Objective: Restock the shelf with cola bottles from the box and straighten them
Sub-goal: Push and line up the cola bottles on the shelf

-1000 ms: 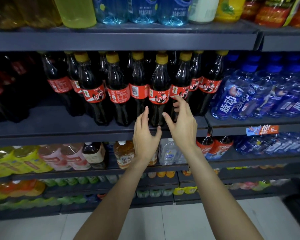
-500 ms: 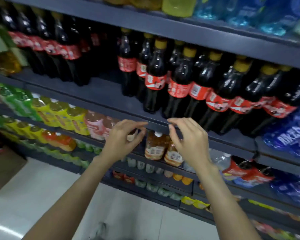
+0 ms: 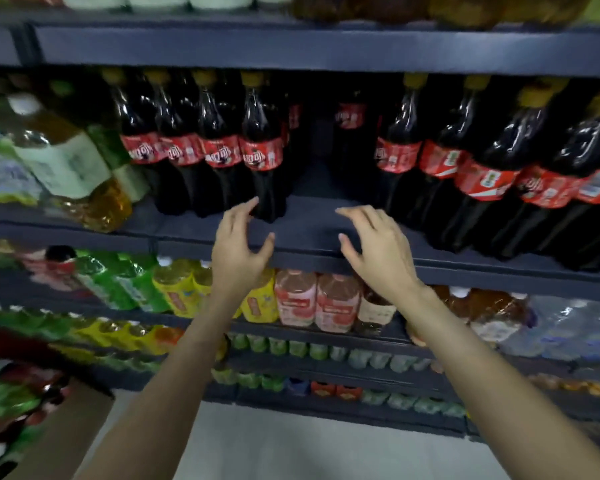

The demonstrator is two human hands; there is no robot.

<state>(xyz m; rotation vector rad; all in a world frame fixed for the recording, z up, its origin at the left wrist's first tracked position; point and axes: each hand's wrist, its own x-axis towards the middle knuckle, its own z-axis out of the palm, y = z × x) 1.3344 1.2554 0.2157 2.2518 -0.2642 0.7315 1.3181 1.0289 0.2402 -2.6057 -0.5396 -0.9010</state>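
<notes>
Dark cola bottles (image 3: 260, 150) flank a shelf (image 3: 312, 233) gap; left hand (image 3: 238, 251) and right hand (image 3: 378, 251) spread, empty.

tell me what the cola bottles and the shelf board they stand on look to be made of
Cola bottles: likely clear glossy plastic, judging by sharp highlights on the shoulders, with yellow caps and red wrap labels. Shelf board: dark blue-grey, matte, no glare; probably painted metal, though blur leaves that open.
</notes>
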